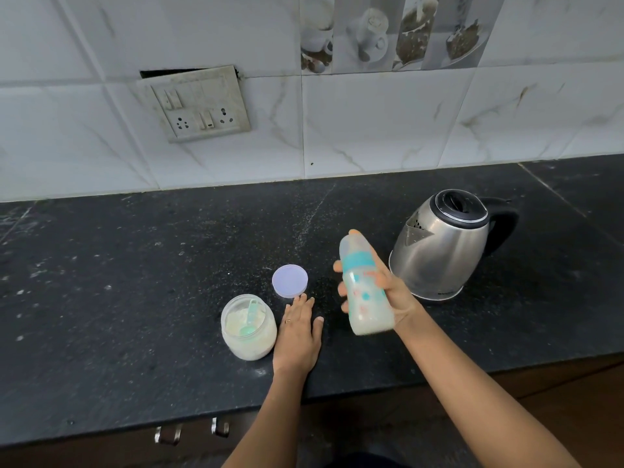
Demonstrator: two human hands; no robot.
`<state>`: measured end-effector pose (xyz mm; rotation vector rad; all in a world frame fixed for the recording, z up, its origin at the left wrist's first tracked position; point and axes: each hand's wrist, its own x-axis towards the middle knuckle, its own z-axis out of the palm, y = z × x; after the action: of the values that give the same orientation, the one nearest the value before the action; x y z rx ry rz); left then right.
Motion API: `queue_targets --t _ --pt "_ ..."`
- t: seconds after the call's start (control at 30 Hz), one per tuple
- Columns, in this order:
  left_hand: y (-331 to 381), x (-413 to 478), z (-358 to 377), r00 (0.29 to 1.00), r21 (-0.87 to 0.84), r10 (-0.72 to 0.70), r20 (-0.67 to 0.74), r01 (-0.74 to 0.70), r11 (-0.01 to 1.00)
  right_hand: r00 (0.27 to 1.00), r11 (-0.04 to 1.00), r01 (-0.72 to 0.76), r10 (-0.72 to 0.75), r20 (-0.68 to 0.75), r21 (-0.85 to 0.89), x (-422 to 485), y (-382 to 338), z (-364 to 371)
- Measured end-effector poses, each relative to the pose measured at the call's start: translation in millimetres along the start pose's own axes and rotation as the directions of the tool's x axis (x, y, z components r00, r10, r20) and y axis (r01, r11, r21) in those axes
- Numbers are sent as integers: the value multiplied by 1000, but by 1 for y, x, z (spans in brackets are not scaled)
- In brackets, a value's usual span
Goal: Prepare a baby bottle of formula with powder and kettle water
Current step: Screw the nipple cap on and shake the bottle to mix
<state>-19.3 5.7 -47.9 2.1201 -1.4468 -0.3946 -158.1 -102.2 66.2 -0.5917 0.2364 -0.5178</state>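
Observation:
My right hand (pixel 393 293) grips a baby bottle (pixel 365 285) with a teal collar, held tilted above the counter; it is blurred and holds milky liquid. My left hand (pixel 299 329) lies flat on the black counter (pixel 135 298), fingers straight, beside an open jar of formula powder (pixel 248 327) with a teal scoop (pixel 250 317) inside. The jar's pale lilac lid (pixel 289 280) lies on the counter just beyond my left fingertips. A steel kettle (pixel 445 248) with a black lid and handle stands to the right of the bottle.
A tiled wall with a switch-and-socket plate (pixel 199 104) rises behind the counter. The counter's front edge runs below my forearms, with metal drawer handles (pixel 169 434) underneath.

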Motion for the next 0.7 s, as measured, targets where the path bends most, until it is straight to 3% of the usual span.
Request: queue_targets --t 0.1,0.13,0.27,0.37,0.47,0.53,0.63,0.7 --pt "0 0 0 1000 -6 1 0 -1 1000 994 993 50 -39 -104 108 5 4 -3" --pt "0 0 0 1000 -6 2 1 -2 1000 997 991 45 -36 -71 128 7 4 -3" --pt "-1 0 0 1000 -3 9 -5 -9 1000 998 997 57 -58 -24 -43 7 5 3" --pt "0 1 0 1000 -8 6 -3 -6 1000 973 993 113 -106 -205 21 14 6 -5" --pt "1 0 -1 1000 -7 1 -5 -1 1000 996 1000 -4 4 -93 6 8 3 -6" --pt "0 1 0 1000 -2 2 -2 -2 1000 1000 999 8 -9 -22 -31 8 3 -3" --pt "0 0 0 1000 -3 3 1 -3 1000 987 996 62 -52 -154 59 12 1 -3" --pt "0 0 0 1000 -9 -3 6 3 1000 998 995 -37 42 -52 91 10 -3 2"
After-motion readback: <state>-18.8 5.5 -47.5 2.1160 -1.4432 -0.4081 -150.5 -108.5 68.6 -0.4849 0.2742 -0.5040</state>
